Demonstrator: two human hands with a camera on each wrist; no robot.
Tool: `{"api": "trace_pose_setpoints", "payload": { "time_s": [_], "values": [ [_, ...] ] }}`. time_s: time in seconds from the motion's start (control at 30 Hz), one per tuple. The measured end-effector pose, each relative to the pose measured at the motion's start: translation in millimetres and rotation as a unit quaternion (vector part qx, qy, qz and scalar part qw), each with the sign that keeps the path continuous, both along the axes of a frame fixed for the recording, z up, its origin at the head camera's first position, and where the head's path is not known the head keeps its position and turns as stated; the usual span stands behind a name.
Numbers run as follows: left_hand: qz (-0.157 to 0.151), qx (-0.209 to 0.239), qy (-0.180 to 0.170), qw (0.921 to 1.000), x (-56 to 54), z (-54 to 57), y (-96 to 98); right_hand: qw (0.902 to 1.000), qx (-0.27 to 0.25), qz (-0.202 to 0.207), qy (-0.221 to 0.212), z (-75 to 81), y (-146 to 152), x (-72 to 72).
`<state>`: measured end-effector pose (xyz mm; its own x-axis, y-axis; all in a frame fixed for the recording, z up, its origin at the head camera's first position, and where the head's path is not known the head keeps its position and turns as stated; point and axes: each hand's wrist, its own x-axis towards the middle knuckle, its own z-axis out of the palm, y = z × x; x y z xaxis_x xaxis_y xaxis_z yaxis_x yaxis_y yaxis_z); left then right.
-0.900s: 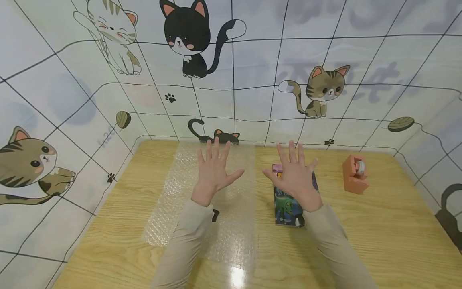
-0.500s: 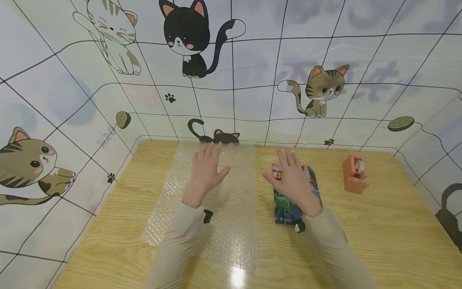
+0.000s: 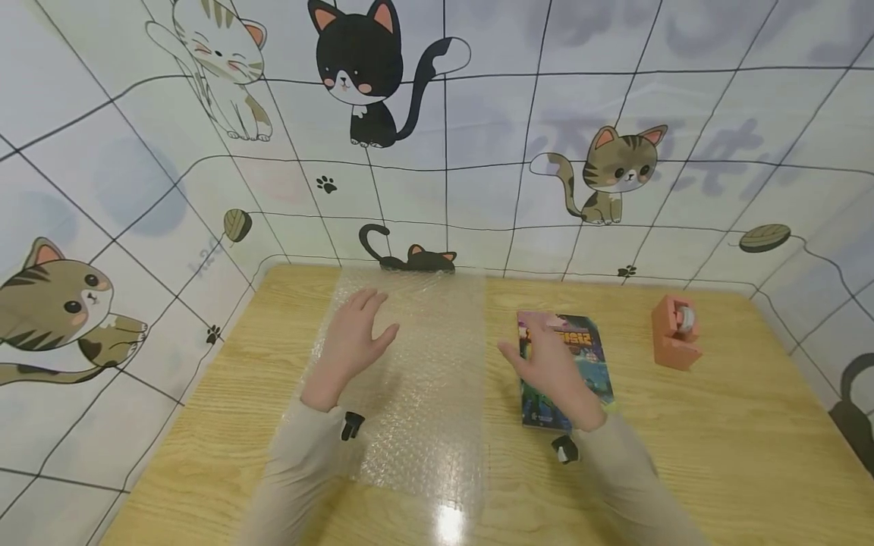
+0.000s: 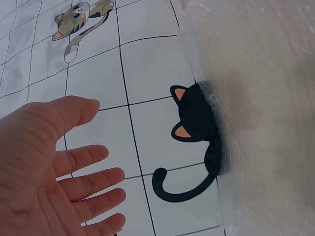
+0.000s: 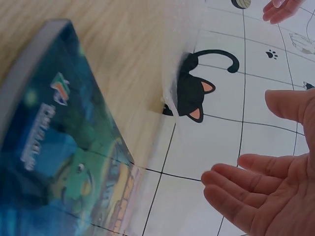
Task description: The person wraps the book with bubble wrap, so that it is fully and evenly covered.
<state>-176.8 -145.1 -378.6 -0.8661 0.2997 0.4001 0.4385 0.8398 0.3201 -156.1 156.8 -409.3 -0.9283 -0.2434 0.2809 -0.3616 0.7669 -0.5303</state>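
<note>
My left hand (image 3: pixel 348 341) hovers over the left part of a clear bubble wrap sheet (image 3: pixel 430 379) spread on the table, fingers relaxed, nothing held. Above a colourful book (image 3: pixel 590 353) with a blue-green cover is my right hand (image 3: pixel 553 364), thumb spread, also holding nothing. In the left wrist view the left hand (image 4: pixel 64 167) has slightly bent, separate fingers, and bubble wrap (image 4: pixel 266 123) fills the right side. The right wrist view has the book (image 5: pixel 64 157) at the left, apart from the right hand (image 5: pixel 270 172).
An orange tape dispenser (image 3: pixel 674 334) stands right of the book on the wooden table (image 3: pixel 724 440). Cloth walls (image 3: pixel 478 189) printed with cats and grid lines rise behind and beside the table. Small black wrist devices sit at each sleeve.
Both hands have come down from a raised, spread pose, and their fingers have relaxed. My left hand has shifted left; the right stays over the book. The objects on the table keep their places.
</note>
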Motion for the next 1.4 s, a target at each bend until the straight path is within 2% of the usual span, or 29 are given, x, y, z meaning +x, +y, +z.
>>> {"api": "trace_pose_setpoints", "payload": {
  "time_s": [0.1,0.2,0.43,0.57,0.7,0.9,1.0,1.17,1.4],
  "values": [
    [-0.001,0.009,-0.014,0.9999,5.0,-2.4,-11.2,0.9999,-0.007,0.006,-0.011,-6.0,-1,5.0],
    [0.005,0.014,-0.030,0.9994,8.6,-6.5,-24.6,0.9989,-0.024,0.008,-0.041,-11.7,-4,10.5],
    [0.015,0.031,-0.104,0.9940,17.8,-18.6,-63.9,0.9961,-0.052,0.023,-0.068,-24.9,-10,22.6],
    [0.013,0.044,-0.132,0.9902,19.8,-28.0,-86.9,0.9921,-0.074,0.033,-0.096,-28.9,-13,29.3],
    [0.015,0.057,-0.148,0.9873,15.0,-37.9,-108.5,0.9869,-0.091,0.051,-0.123,-31.5,-16,35.8],
    [0.039,0.088,-0.160,0.9825,-2.2,-53.0,-133.9,0.9818,-0.111,0.074,-0.135,-39.4,-19,45.0],
    [0.054,0.120,-0.188,0.9733,-11.8,-56.6,-137.9,0.9789,-0.123,0.076,-0.145,-42.4,-20,49.1],
    [0.079,0.185,-0.253,0.9462,-27.7,-62.2,-141.1,0.9719,-0.142,0.075,-0.172,-42.9,-23,56.6],
    [0.079,0.236,-0.305,0.9193,-42.4,-67.5,-139.3,0.9590,-0.165,0.078,-0.217,-46.2,-27,63.4]
  ]
}}
